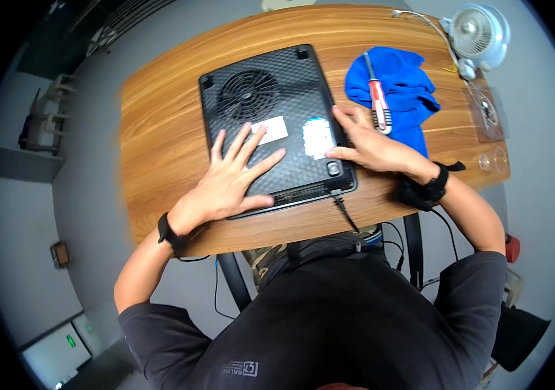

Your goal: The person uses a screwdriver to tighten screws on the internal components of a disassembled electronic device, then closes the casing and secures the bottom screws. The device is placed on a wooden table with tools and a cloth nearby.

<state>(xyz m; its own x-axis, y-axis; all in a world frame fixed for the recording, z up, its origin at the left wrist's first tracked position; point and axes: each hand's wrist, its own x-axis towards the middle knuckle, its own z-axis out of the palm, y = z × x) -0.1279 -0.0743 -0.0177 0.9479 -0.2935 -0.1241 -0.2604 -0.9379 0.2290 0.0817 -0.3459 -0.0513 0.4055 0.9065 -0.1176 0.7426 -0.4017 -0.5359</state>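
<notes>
A black induction cooker (pixel 294 91) lies bottom up on the wooden table, its round fan grille (pixel 247 95) at the far left. A white label (pixel 271 129) and a white-blue label (pixel 317 137) are stuck to its underside. My left hand (pixel 229 175) lies spread over the near left part of the underside, with the thumb by the slotted near edge. At the right edge of the cooker is my right hand (pixel 375 144); its thumb touches the underside and its fingers lie apart along the side. A black power cord (pixel 344 211) leaves the near edge.
Right of the cooker lies a blue cloth (pixel 404 84) with a red and white screwdriver (pixel 378 101) on it. A white fan (pixel 477 36) stands at the far right corner, a clear plastic tray (pixel 485 117) nearer. The wooden table (pixel 160 143) ends close to my body.
</notes>
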